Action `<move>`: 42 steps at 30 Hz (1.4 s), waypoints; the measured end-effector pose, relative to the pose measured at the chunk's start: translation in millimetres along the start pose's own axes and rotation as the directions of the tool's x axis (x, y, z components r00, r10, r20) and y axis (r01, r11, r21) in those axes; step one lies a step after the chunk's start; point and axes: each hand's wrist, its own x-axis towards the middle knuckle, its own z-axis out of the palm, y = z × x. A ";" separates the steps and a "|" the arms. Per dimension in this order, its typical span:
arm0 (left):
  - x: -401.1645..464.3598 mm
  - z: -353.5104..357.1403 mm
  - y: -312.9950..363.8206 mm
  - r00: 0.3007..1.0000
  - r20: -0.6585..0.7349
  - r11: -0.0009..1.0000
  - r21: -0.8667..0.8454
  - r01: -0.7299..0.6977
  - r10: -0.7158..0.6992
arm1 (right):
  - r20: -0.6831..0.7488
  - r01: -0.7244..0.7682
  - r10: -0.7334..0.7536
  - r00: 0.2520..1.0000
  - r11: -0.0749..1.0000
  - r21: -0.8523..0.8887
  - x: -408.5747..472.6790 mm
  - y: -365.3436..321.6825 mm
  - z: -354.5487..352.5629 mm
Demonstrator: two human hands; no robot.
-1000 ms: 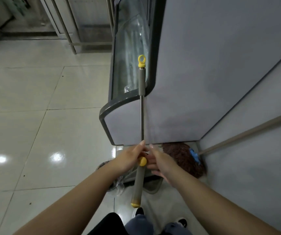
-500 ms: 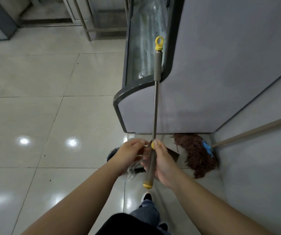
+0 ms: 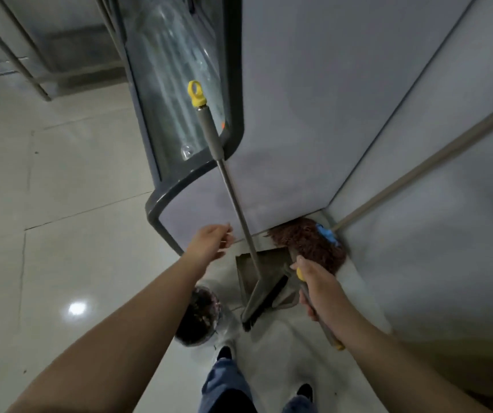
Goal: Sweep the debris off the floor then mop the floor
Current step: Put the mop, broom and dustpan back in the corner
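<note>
no legible text, no labels, brands, numbers or signs anywhere

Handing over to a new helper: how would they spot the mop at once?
Start at the grey display cabinet and follow its base to the wall corner. The mop leans there, shaggy brown head on the floor. Unlike the metal broom beside it, its handle is pale with a blue collar.

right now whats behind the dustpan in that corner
Behind the dustpan, a brown mop head with a blue clip lies in the corner against the wall. The floor beneath the mop is covered, so unseen.
</note>
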 end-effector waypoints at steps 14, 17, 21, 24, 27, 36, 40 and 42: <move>160.5 -21.1 108.6 0.974 -0.065 0.976 -0.002 -0.217 0.216 | -0.232 -0.066 0.068 0.970 0.998 0.017 33.9 -39.7 -40.5; 176.3 -20.7 117.6 0.965 -0.024 0.959 0.119 -0.258 0.262 | -0.226 -0.052 0.052 0.973 0.999 0.007 44.2 -49.8 -47.6; 167.3 -5.1 113.9 0.930 0.070 0.910 0.188 -0.368 0.362 | -0.187 -0.068 0.053 0.981 0.995 -0.075 54.9 -62.5 -49.7; 143.9 12.5 108.9 0.872 0.209 0.867 0.149 -0.476 0.443 | -0.164 -0.069 0.048 0.985 0.990 -0.123 58.7 -74.7 -57.6; 122.9 16.7 117.3 0.759 0.325 0.753 0.173 -0.635 0.564 | -0.075 -0.021 0.003 0.997 0.971 -0.239 61.7 -93.0 -67.4; 74.0 50.8 126.3 0.674 0.432 0.634 0.257 -0.729 0.599 | 0.169 0.112 -0.022 0.985 0.830 -0.547 87.6 -120.0 -115.5; 59.3 69.1 122.4 0.708 0.358 0.567 0.428 -0.704 0.609 | 0.280 0.252 -0.085 0.956 0.725 -0.641 123.7 -130.2 -133.4; 52.3 73.9 127.9 0.710 0.280 0.558 0.461 -0.690 0.646 | 0.354 0.351 -0.128 0.926 0.632 -0.690 142.3 -146.8 -139.6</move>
